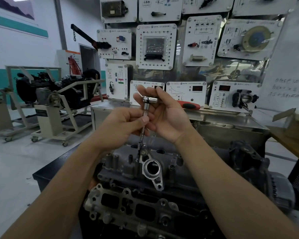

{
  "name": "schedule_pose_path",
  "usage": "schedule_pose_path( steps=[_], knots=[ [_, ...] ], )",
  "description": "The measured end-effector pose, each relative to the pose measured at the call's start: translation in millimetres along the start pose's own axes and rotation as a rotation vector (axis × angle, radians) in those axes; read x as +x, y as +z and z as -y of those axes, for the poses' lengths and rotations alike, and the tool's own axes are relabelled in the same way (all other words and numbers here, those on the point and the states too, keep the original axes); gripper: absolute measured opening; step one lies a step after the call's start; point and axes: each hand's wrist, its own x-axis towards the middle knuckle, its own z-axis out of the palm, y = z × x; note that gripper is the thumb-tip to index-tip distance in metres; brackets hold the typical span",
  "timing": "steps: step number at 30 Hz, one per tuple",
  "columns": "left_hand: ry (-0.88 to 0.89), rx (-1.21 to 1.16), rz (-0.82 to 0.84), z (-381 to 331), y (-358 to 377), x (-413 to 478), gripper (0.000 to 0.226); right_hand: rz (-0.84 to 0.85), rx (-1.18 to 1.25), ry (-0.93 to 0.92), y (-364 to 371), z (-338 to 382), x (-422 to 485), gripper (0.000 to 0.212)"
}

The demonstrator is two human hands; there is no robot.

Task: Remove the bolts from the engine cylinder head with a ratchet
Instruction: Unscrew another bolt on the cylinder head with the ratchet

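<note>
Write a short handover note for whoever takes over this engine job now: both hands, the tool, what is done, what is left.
Left hand pinches the ratchet at mid-shaft. Right hand holds its head on top. The tool stands nearly upright, lower end on the cylinder head just behind the round flange. Done: no removed bolt is visible. Left: the removal itself.

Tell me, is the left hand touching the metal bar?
Touching. The head view shows the left hand pinching the metal bar between thumb and fingers.
</note>
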Motion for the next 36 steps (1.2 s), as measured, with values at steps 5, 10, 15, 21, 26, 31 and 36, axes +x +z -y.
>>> schedule_pose_path(
  steps=[5,10,15,21,26,31,36],
  knots=[
    [0.076,0.321,-0.337,-0.5,15.4,-2.4,0.023,-0.227,-0.9,-0.502,7.7,-8.6,4.5,0.036],
    [0.171,0.546,-0.535,-3.0,30.4,-6.2,0.029,-0.193,-1.314,-0.848,12.5,-11.1,-5.3,0.036],
    [-0.069,-0.069,-0.123,-4.6,12.2,-2.4,0.019,-0.039,-0.301,-0.135,5.1,3.9,-2.2,0.036],
    [-0.002,0.129,-0.138,-6.0,11.2,-3.9,0.017,-0.052,0.031,0.012,0.7,0.9,3.0,0.045],
    [0.115,0.593,-0.465,-13.0,19.0,-5.0,0.019,-0.178,-1.181,-0.638,13.6,-6.8,-2.8,0.038],
    [0.05,0.478,-0.452,-11.4,19.6,-7.7,0.017,-0.123,-1.056,-0.515,19.6,-2.2,-5.1,0.031],
    [-0.07,-0.042,-0.045,-14.6,2.7,0.7,0.019,0.055,-0.145,0.018,4.5,7.5,2.7,0.046]
  ],
)
